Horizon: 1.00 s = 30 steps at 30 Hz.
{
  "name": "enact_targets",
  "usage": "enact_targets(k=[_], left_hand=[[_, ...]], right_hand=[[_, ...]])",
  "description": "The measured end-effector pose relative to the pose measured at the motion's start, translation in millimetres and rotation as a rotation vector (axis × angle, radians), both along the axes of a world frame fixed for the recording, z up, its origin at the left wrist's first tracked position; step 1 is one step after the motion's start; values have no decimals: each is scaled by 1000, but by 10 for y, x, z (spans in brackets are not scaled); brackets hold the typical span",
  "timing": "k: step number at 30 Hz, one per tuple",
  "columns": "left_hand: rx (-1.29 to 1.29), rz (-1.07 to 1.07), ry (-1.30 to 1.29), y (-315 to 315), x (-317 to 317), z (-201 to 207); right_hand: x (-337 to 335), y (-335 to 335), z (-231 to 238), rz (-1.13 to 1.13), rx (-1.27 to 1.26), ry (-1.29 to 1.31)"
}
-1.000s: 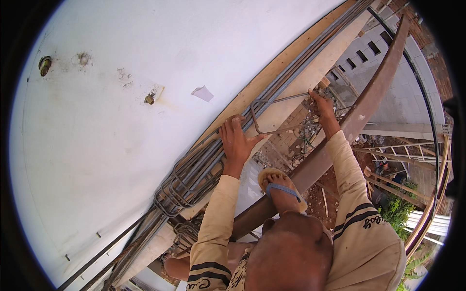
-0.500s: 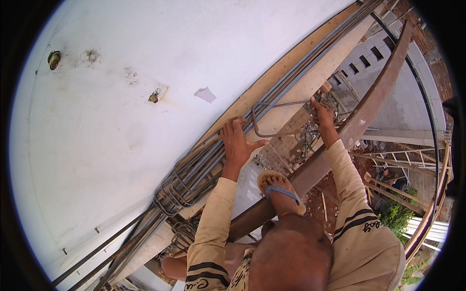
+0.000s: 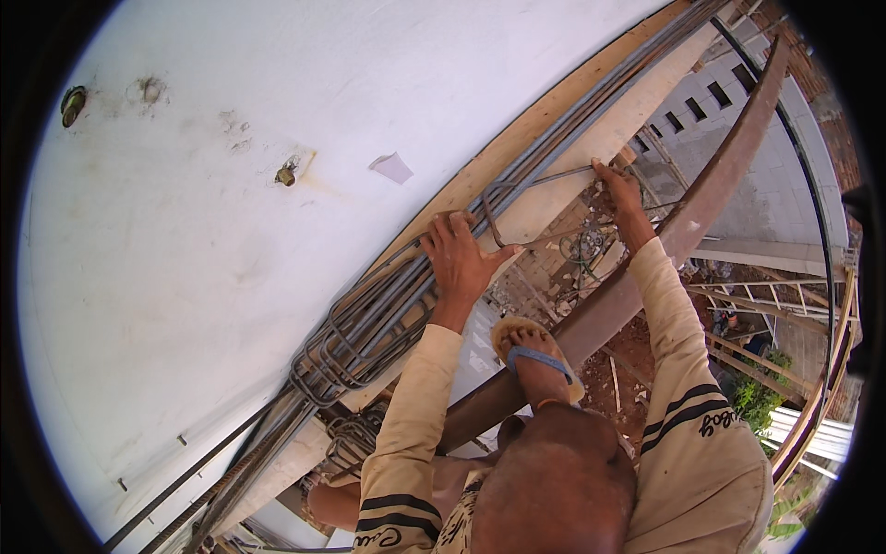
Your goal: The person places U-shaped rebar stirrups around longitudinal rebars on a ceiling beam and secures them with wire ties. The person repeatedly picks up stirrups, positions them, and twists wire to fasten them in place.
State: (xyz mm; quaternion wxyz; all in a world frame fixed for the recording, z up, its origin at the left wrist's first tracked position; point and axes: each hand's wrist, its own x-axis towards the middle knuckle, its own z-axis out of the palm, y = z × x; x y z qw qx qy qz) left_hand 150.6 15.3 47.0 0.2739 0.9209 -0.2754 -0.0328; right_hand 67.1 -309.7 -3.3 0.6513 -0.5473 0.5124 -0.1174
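Setting: white plastered wall (image 3: 185, 277) fills the left of the head view; beside it runs a long bundle of rebar (image 3: 517, 185) along a wooden form board (image 3: 517, 152), with open ground far below.
Left hand: your left hand (image 3: 461, 263) lies over the long bars, fingers spread and only loosely curled, beside one bent stirrup (image 3: 494, 208).
Right hand: your right hand (image 3: 620, 192) pinches the far end of that stirrup's thin rod, fingers closed on it.
Stirrup position: it hangs across the bundle between your two hands, well apart from the stacked stirrups (image 3: 355, 351) lower down.
Handling: judge it stiff, light, springy and rough; grip it near the corners, where it will twist least.
Footing: your sandalled foot (image 3: 535, 355) rests on a rusty steel beam (image 3: 683, 222).
Obstacles: the long bars crowd the stirrup; scaffolding (image 3: 775, 300) and rubble lie beneath.
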Motion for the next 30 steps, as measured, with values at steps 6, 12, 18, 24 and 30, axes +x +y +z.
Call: enact_targets(k=[6, 12, 18, 24, 30], left_hand=[[30, -13, -113, -1, -28, -6], [20, -23, -166, -2, -19, -12], [-28, -15, -194, 40, 8, -73], [-153, -65, -31, 141, 82, -87], [-258, 16, 52, 151, 208, -44]], right_hand=[[39, -18, 25, -10, -16, 10], [74, -53, 24, 32, -19, -12], [-61, 36, -28, -47, 51, -53], [-287, 283, 58, -149, 75, -18], [-41, 439, 124, -184, 164, -121]])
